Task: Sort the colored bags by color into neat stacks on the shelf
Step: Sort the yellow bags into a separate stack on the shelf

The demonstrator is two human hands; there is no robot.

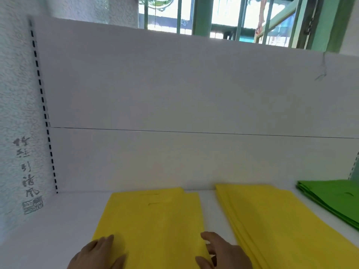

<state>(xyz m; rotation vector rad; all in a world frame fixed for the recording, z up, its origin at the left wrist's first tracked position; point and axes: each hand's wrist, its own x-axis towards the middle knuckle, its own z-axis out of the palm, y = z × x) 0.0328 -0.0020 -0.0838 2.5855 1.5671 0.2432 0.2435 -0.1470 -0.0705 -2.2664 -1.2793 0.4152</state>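
- Squaring up the flat yellow fabric bags (153, 216) lying between the two hands looks to be the step in hand; the small pile sits on the white shelf board (48, 226), its far corners slightly fanned, so at least two bags lie in it.
- Left hand (97, 255): lies flat at the near left edge of that pile, fingers straight, touching the top bag, gripping nothing.
- Right hand (223, 251): fingers spread and loose at the pile's near right edge, fingertips touching the fabric; whether the thumb is tucked under the edge I cannot tell.
- Second stack of yellow fabric bags (272, 226): just beyond the right hand, apart from the first pile by a strip of bare shelf; several layered edges show, exact count not readable.
- Stack of green fabric bags (334, 199): farther right again, cut by the frame edge, several layers.
- Count: two yellow piles, one green pile, two hands.
- Next move, as I judge it: nudge the skewed bags flush, then perhaps merge the two yellow piles, since one colour wants one stack; the limp fabric will likely slide and fan if pushed from one side only.
- White back panel (174, 94): stands behind all the piles.
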